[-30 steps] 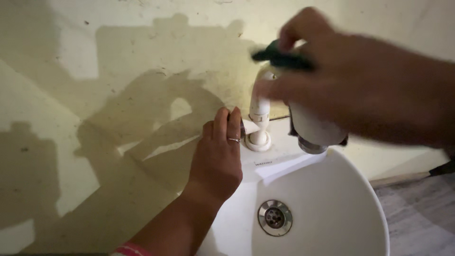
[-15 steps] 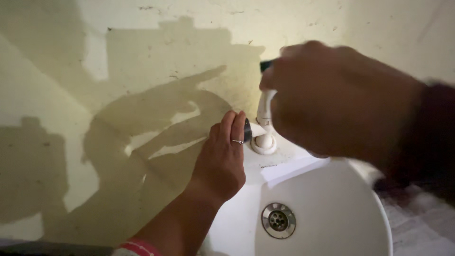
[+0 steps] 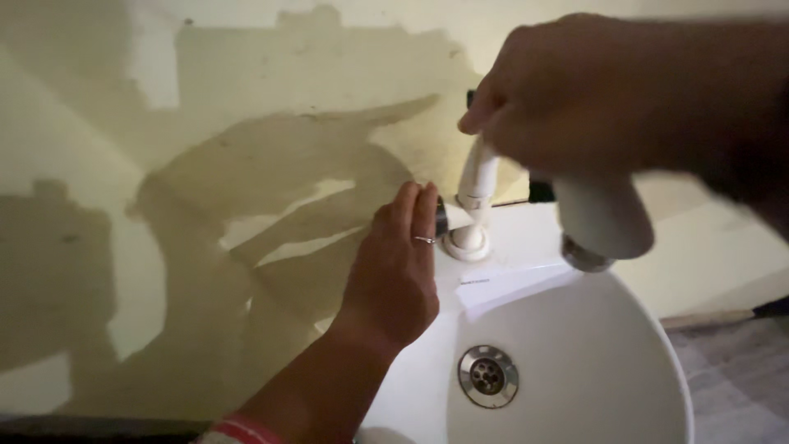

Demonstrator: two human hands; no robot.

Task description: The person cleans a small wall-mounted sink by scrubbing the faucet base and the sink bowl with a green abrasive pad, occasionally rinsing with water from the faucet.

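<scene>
Tap (image 3: 475, 205), white plastic, stands upright on the back rim of the white basin (image 3: 575, 386), near its back-left corner, close to the cream wall (image 3: 246, 123). Round base flange sits flat on the rim. Left hand (image 3: 394, 271) comes in from the lower left, fingers extended with tips touching the dark knob (image 3: 441, 219) on the tap's left side; ring on one finger. Can't tell if it's actually pinching the knob or just resting on it. Right hand (image 3: 592, 90) is above, closed around a white spray bottle (image 3: 604, 218), bottle body hanging just right of the tap, over the back of the basin. Fingers of that hand overlap the tap's top; contact unclear, image is blurred there. Chrome drain (image 3: 488, 376) sits in the basin bottom. Hand shadows fall on the wall to the left.
</scene>
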